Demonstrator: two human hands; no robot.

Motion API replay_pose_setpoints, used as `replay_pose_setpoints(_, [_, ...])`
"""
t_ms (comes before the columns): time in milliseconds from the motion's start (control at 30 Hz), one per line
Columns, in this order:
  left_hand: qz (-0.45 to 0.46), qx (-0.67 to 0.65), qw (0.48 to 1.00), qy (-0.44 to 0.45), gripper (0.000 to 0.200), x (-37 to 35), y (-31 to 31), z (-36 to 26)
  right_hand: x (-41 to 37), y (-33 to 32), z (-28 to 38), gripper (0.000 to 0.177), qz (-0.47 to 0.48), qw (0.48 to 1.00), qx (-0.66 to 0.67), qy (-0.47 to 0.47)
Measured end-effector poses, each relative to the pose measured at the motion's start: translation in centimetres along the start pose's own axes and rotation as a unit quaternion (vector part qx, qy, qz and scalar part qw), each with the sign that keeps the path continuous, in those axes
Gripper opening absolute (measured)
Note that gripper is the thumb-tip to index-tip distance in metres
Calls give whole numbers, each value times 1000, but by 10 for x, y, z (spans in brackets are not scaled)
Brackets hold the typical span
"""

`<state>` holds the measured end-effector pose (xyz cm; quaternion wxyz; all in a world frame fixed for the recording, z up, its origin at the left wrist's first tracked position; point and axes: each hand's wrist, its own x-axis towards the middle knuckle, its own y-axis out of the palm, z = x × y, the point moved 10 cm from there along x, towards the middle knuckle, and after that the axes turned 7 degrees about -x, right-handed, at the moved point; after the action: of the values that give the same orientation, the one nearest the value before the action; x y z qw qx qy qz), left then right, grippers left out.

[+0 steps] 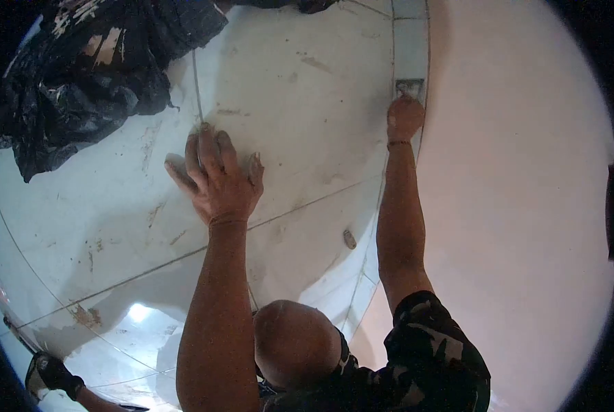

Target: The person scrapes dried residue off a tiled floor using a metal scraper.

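My left hand [215, 175] lies on the pale floor tiles [286, 151] with its fingers spread, holding nothing. Farther to the right, my right hand [406, 118] is a closed fist against the narrow skirting tiles [409, 48] along the foot of the wall. A small flat tool with a dark edge [410, 85] shows just beyond that fist, against the skirting; its handle is hidden in the hand. Brown smears and specks mark the floor around my left hand.
A crumpled black plastic bag [107, 75] covers the upper left floor. The pinkish wall [513, 192] rises on the right. A small brown piece [349, 239] lies on the tiles near a bent knee [296, 343]. A foot in a dark shoe [54, 374] is at lower left.
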<state>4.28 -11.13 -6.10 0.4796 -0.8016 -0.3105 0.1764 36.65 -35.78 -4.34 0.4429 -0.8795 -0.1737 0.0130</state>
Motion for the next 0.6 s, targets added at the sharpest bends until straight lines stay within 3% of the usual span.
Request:
replay_pose_setpoints(33, [0,-2,1000,-3,55,0,0,0,-10,-25,-2,19,-91,995,-14,-30])
replay_pose_setpoints(67, [0,1,1000,-11,54,1,1,1,-1,-26,1,19,-94,995,-15,-32])
replay_pose_setpoints(167, [1,2,1000,-11,53,0,1,-1,7,-23,8,20,-92,993,-45,-53])
replay_pose_setpoints(233, [-2,5,1000,-13,53,0,2,4,11,-21,22,21,39,994,-81,-58])
replay_pose_setpoints(267, [-3,6,1000,-10,53,-1,2,3,6,-16,16,21,42,994,-85,-58])
replay_pose_setpoints(333, [-12,5,1000,-9,53,1,2,2,7,-32,-7,20,-66,996,61,14])
replay_pose_setpoints(567, [-11,1,1000,-3,55,2,-1,-1,28,-35,2,22,-105,994,-4,9])
replay_pose_setpoints(600, [-7,2,1000,-3,55,0,0,-1,42,-36,16,23,-43,999,4,-6])
